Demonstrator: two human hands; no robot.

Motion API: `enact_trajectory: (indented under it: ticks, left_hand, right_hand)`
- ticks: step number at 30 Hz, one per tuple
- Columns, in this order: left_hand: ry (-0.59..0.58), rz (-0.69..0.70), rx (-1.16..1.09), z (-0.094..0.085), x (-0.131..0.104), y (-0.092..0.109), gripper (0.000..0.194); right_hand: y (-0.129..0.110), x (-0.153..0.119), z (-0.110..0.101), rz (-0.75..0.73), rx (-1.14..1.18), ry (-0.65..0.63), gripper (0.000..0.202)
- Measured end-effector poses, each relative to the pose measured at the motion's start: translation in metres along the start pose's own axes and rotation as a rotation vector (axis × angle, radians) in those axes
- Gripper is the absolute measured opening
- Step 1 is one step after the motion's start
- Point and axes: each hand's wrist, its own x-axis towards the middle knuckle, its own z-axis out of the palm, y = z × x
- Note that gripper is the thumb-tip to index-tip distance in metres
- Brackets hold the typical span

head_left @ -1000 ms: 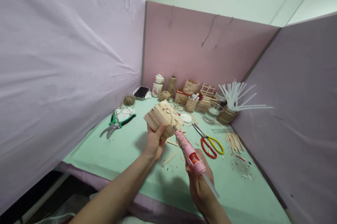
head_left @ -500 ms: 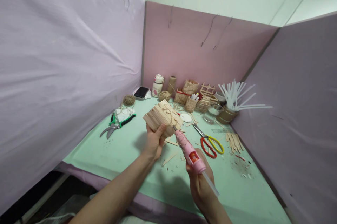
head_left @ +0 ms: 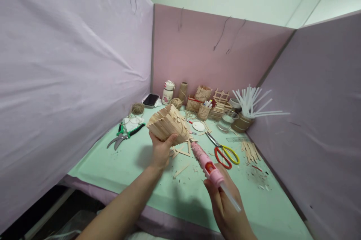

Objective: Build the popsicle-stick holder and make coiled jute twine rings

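Left hand (head_left: 160,154) grips stick box (head_left: 165,123), right hand (head_left: 225,204) holds glue gun (head_left: 201,156) — nozzle (head_left: 191,141) near box edge, scissors (head_left: 217,145) rightward

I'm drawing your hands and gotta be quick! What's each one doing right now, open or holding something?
Left hand: closed, holding the wooden-stick piece.
Right hand: closed, holding the pink glue gun.
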Motion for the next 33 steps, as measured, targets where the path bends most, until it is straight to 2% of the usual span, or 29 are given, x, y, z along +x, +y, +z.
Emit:
enact_trajectory:
  ticks: [2,4,10,13,15,18,20,22,24,27,30,33]
  left_hand:
    - [0.020,-0.044,-0.015,-0.001,0.003,0.000,0.064]
    - [0.035,-0.119,-0.042,-0.003,0.006,0.001,0.060]
    - [0.068,-0.349,-0.083,-0.002,0.007,0.003,0.048]
    - [0.077,-0.372,-0.091,0.000,0.004,0.004,0.045]
    - [0.074,-0.384,-0.091,0.002,0.003,0.004,0.043]
    - [0.048,-0.381,-0.087,0.002,0.002,0.004,0.044]
    - [0.025,-0.370,-0.081,0.001,0.001,0.003,0.047]
    - [-0.001,-0.366,-0.063,0.000,0.000,0.001,0.051]
    - [-0.043,-0.361,-0.046,-0.001,-0.002,-0.001,0.055]
    - [-0.102,-0.326,-0.033,-0.003,-0.007,-0.004,0.060]
    - [-0.135,-0.306,-0.007,-0.003,-0.011,-0.004,0.062]
    - [-0.147,-0.295,-0.002,-0.003,-0.013,-0.003,0.065]
  right_hand:
    - [0.007,-0.006,-0.008,0.043,-0.055,0.019,0.023]
    - [0.027,-0.014,-0.019,0.093,-0.163,0.046,0.026]
    - [0.132,-0.049,-0.060,0.256,-0.741,0.131,0.047]
    - [0.166,-0.070,-0.069,0.306,-0.984,0.068,0.048]
    - [0.172,-0.079,-0.072,0.293,-1.066,0.027,0.049]
    - [0.155,-0.079,-0.077,0.254,-1.122,0.046,0.054]
    - [0.129,-0.065,-0.078,0.185,-1.105,0.090,0.060]
    - [0.094,-0.044,-0.073,0.037,-0.971,0.164,0.053]
    - [0.059,-0.020,-0.057,-0.154,-0.721,0.213,0.046]
    - [0.023,0.010,-0.021,-0.323,-0.503,0.169,0.049]
    - [0.011,0.027,0.010,-0.371,-0.439,0.148,0.051]
    - [0.012,0.036,0.023,-0.373,-0.438,0.168,0.046]
